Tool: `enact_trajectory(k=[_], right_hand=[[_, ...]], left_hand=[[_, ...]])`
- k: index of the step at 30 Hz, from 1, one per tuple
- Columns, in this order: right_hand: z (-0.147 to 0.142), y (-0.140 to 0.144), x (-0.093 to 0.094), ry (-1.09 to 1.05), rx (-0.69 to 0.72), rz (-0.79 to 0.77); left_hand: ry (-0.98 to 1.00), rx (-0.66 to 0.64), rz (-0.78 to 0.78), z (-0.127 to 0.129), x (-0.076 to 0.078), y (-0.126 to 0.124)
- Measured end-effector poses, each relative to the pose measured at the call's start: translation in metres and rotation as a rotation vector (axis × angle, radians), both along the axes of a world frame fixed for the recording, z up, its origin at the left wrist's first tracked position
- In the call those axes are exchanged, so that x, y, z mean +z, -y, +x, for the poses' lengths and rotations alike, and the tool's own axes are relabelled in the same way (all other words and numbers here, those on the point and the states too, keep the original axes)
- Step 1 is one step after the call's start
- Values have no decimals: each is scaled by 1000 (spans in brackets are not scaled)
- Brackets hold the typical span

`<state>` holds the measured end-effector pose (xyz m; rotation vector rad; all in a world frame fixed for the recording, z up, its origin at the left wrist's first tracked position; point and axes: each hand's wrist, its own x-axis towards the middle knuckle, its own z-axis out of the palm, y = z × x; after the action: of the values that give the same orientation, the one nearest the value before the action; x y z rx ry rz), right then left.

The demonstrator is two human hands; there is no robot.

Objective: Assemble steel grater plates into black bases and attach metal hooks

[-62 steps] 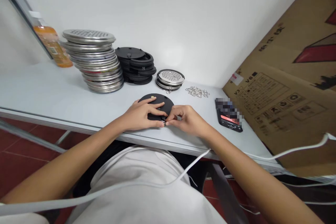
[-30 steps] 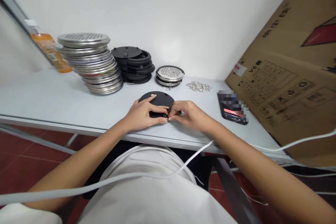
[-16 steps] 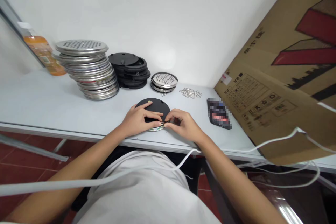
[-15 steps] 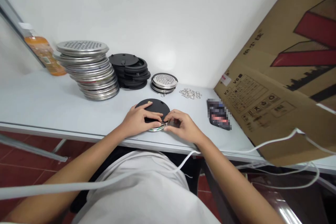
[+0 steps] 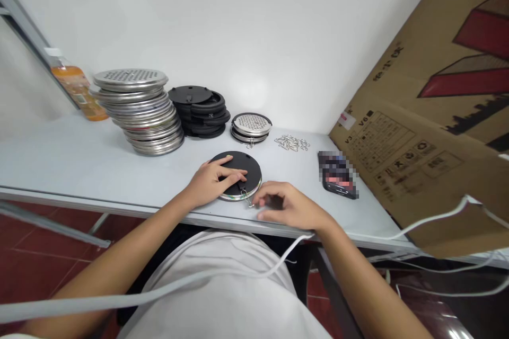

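A round black disc with a shiny metal rim lies flat on the table near its front edge. My left hand rests on the left part of the disc, fingers stretched across its top. From the disc's front edge a small metal wire clip sticks out toward me, seemingly attached there. Just right of that clip is my right hand, slightly blurred, with thumb and fingers apart and nothing visible between them. Whether a fingertip still touches the clip, I cannot tell.
Behind stand a tall stack of perforated metal discs, a stack of black discs and a short perforated stack. Wire clips lie loose nearby. Right are a blurred-out phone and large carton. A bottle stands left; a white cable crosses in front.
My right hand has let go of the wire clip and drawn away to the right. My left thumb and fingers have come off the clip area, and the clip now shows hanging out.
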<state>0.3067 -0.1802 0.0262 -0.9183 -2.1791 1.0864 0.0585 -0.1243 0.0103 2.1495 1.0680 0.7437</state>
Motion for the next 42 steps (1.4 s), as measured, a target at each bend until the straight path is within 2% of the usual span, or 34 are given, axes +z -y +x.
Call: enact_trajectory(k=[2,6,11,13,17,23,26,32,36,39,42], right_hand=[[6,2,10,15,37,-58],[14,-3,17,77,-162,-38],[0,-9,12,207,-348,43],[-14,-6,12,275,-356,129],[-38,-2,13,428,-341,309],[-42,-10,11,523,-286,366],[-37,-10,7,488,-251,417],[-35,-5,3,515,-230,453],[-33,-6,0,520,-204,509],[-30,-8,-1,399,-234,513],[-26,-12,-1,109,-400,365]], left_hand=[[40,-9,-9,-1,2,0],[248,47,-77,-4,6,1],[592,241,-99,-8,5,5],[700,298,-148,-10,3,4],[842,294,-320,-15,-1,0],[1030,356,-486,-22,0,-6],[1073,383,-527,-22,0,-7],[1016,309,-470,-20,-1,-5],[1055,339,-520,-22,3,-5],[1073,334,-535,-24,5,-5],[1048,289,-526,-22,2,-3]])
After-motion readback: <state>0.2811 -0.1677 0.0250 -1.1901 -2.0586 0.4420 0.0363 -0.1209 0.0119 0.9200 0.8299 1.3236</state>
